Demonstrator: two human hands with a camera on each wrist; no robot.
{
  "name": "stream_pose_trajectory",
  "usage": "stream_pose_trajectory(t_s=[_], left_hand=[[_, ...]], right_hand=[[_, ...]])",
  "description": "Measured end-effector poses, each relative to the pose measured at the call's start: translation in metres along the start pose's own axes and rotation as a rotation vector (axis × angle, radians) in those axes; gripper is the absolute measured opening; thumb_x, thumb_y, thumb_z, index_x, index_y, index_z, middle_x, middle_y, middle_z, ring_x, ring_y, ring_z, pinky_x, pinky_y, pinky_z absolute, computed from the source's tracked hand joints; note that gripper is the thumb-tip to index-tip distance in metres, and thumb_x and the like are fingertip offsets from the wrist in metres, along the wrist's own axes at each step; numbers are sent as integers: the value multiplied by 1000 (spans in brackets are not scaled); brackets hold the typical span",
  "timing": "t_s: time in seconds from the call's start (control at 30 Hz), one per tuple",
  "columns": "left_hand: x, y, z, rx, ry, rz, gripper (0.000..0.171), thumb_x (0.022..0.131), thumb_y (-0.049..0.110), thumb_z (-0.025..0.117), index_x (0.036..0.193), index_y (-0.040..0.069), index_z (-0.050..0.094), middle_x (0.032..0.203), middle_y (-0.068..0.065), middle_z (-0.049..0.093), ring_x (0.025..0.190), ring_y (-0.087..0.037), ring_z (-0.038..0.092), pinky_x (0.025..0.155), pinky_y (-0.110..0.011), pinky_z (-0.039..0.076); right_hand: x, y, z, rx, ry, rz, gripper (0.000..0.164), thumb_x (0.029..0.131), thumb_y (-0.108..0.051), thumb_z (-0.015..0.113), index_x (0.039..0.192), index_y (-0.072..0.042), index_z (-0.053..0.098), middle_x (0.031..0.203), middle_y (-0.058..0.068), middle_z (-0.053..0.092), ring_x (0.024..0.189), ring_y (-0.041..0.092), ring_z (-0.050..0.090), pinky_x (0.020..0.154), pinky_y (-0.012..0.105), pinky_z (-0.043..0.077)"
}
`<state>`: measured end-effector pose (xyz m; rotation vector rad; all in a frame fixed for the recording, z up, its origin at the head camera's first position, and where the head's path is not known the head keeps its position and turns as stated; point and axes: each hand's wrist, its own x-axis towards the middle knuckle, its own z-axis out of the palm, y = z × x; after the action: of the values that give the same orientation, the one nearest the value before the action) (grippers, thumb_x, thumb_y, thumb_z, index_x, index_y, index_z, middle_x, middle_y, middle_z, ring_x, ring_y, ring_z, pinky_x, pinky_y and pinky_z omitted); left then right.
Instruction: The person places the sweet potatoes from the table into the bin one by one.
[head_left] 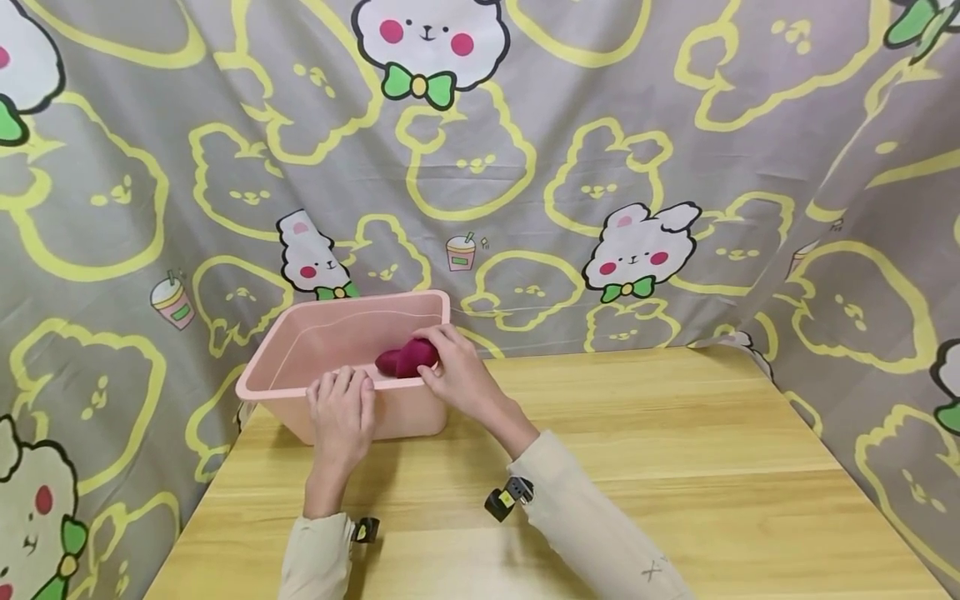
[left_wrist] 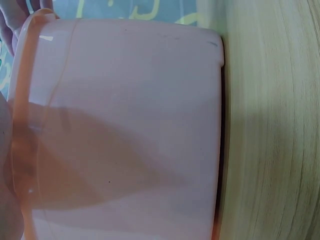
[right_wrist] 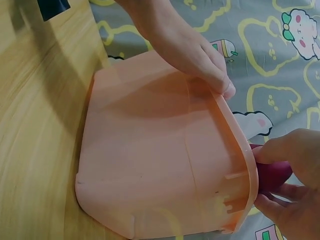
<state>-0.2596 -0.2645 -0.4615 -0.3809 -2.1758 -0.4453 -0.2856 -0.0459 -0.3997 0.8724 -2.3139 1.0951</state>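
Observation:
A pink plastic bin (head_left: 405,414) stands on the table at the left, against the curtain. My left hand (head_left: 341,417) grips its near rim, fingers bent over the edge; the right wrist view shows the same left hand (right_wrist: 195,60) from outside the wall. At the bin's right end, my right hand (head_left: 459,375) holds a dark magenta, smooth, rounded thing (head_left: 408,358) with a smaller lobe on its left. Thumb and fingers lie around this magenta thing (right_wrist: 272,175), just inside the rim, and partly hide it. What kind of thing it is, I cannot tell.
The wooden table (head_left: 637,450) extends to the right of the bin. A grey curtain (head_left: 525,192) with yellow outlines and white rabbits surrounds it at the back and sides. Each sleeve carries a small black camera, one of them the right wrist camera (head_left: 506,498).

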Motion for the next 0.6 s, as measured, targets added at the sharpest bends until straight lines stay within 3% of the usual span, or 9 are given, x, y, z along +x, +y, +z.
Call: stream_pose_trajectory(t_s=[0.6], left_hand=[[0, 2, -2, 8, -10, -11, 30, 105, 22, 39, 87, 6, 56, 90, -15, 57, 93, -42, 51, 94, -60, 31]], right_hand=[[-2, -2, -2, -22, -46, -11, 47, 90, -8, 77, 133, -3, 61, 126, 15, 63, 108, 25, 64, 93, 34, 55]])
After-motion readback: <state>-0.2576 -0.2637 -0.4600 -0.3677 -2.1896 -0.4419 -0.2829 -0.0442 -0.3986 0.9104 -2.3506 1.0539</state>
